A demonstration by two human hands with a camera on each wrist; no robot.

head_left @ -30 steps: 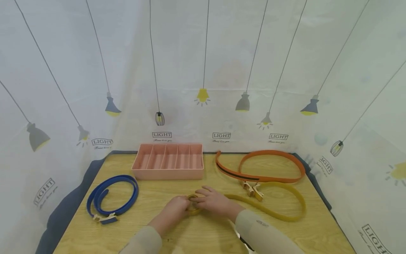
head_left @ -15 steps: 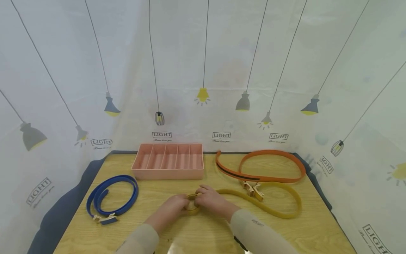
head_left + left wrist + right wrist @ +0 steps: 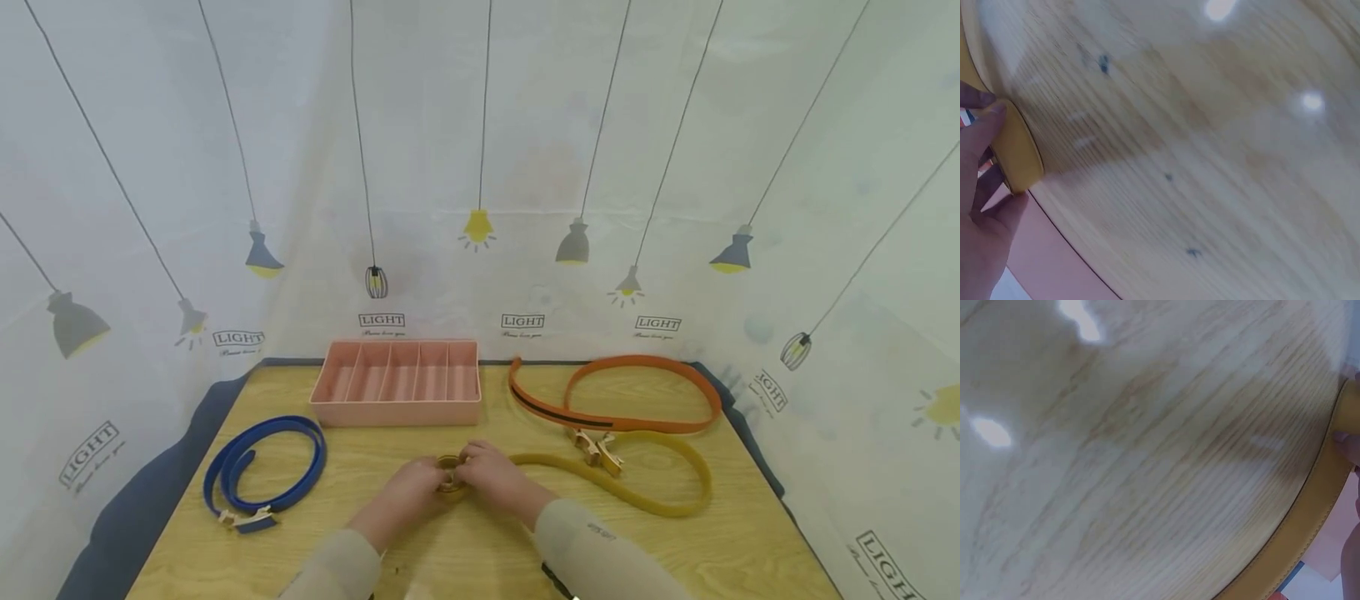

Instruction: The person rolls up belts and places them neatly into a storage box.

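Observation:
A yellow belt (image 3: 630, 493) lies across the middle and right of the table, its near end wound into a small coil. My left hand (image 3: 408, 493) grips the left side of that coil; in the left wrist view its thumb and fingers (image 3: 988, 134) pinch the yellow strap (image 3: 1019, 150). On the coil's other side, my right hand (image 3: 495, 475) holds the strap with curled fingers. The right wrist view shows its thumb against the stitched belt strap (image 3: 1297, 534). The belt's gold buckle (image 3: 597, 452) lies to the right, near the orange belt (image 3: 645, 423).
Behind the hands stands a pink divided box (image 3: 396, 413). A coiled blue belt (image 3: 318, 467) with a gold buckle (image 3: 246, 517) lies at the left on the wooden table (image 3: 450, 567). A white printed curtain (image 3: 525, 150) surrounds the table's back and sides.
Both hands have stayed at the coil, the right one shifting slightly left and curling its fingers more. The yellow belt's free loop has drawn a little to the left.

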